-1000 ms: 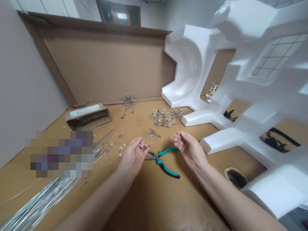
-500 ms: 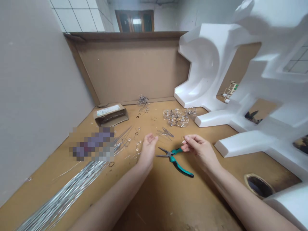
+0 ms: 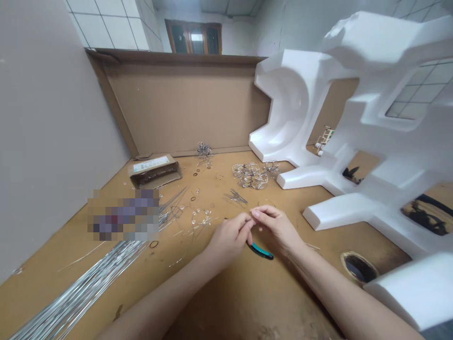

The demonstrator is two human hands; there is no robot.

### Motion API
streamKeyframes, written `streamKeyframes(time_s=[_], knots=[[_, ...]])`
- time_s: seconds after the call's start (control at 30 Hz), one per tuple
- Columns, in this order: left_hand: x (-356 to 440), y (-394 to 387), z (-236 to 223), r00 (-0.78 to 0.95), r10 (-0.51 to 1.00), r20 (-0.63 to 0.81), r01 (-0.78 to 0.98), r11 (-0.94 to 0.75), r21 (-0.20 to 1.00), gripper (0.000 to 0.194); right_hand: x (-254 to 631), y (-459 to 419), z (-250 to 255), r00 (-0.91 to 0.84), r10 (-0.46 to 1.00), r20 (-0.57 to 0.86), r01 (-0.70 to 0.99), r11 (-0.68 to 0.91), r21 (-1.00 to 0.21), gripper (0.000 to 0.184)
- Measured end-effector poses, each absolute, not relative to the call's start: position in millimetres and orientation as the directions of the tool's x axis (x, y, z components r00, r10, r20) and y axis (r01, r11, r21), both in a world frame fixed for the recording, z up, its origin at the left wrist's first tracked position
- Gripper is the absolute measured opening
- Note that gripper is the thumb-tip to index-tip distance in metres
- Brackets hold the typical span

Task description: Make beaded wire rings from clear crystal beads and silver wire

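Over the teal-handled pliers, your left hand and right hand meet, fingertips pinched closed; I can't tell what's between them. One handle shows just below; your hands hide the rest. Pixelation blots out whatever lies beside the wire bundle.

Teal and black mark the handle of the pliers at lower center, against a tan-brown tabletop. White foam packaging fills the right side; dark lines grid the white tiles at upper left.
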State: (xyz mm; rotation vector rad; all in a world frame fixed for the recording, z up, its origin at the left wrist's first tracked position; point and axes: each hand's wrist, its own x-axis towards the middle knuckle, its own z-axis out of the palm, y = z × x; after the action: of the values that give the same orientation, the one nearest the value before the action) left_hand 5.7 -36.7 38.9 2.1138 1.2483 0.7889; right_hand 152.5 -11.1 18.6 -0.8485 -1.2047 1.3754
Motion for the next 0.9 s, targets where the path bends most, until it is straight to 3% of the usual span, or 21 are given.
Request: streamKeyframes(time_s=[0.1,0.2,0.27,0.33,0.43,0.53,0.67,0.77,0.83,0.9], knots=[[-0.8,-32.8,43.2,0.427,0.883,0.197,0.618,-0.443,0.65,0.032,158.5,-7.8,21.6,-0.22,0.966,0.139,-0.102,0.118,-0.988,0.022],[-10.7,-24.6,46.8,0.362,0.91,0.2,0.768,-0.413,0.489,0.027,168.4,-10.0,23.9,-0.272,0.951,0.15,0.293,0.23,-0.928,0.041],[-18.0,-18.9,48.6,0.295,0.933,0.204,0.836,-0.356,0.417,0.025,173.1,-16.7,23.1,-0.344,0.925,0.163,0.606,0.351,-0.714,0.06],[-23.1,-15.2,49.7,0.254,0.946,0.2,0.862,-0.315,0.397,0.025,173.5,-25.8,21.3,-0.434,0.889,0.145,0.779,0.452,-0.434,0.069],[-25.4,-13.5,49.2,0.257,0.945,0.204,0.861,-0.319,0.395,0.025,165.5,-36.1,20.0,-0.504,0.856,0.11,0.843,0.516,-0.15,0.071],[-25.2,-12.4,46.2,0.274,0.931,0.241,0.806,-0.359,0.47,0.025,153.1,-36.5,20.9,-0.499,0.864,0.068,0.866,0.5,-0.004,0.061],[-27.4,-9.1,42.3,0.252,0.933,0.258,0.628,-0.36,0.69,0.026,150.1,-26.7,22.8,-0.432,0.9,0.063,0.902,0.431,0.04,0.034],[-30.3,-8.1,43.1,0.264,0.933,0.246,0.529,-0.353,0.772,0.027,165.8,-21.0,31.1,-0.359,0.93,0.073,0.933,0.359,0.019,0.028],[-31.9,-9.1,45.7,0.26,0.929,0.262,0.527,-0.364,0.768,0.026,179.8,-21.0,41.3,-0.316,0.946,0.065,0.946,0.32,-0.053,0.03],[-32.7,-11.3,49.5,0.238,0.924,0.299,0.572,-0.383,0.726,0.023,190.9,-24.3,52.3,-0.279,0.96,0.035,0.937,0.28,-0.208,0.034]])
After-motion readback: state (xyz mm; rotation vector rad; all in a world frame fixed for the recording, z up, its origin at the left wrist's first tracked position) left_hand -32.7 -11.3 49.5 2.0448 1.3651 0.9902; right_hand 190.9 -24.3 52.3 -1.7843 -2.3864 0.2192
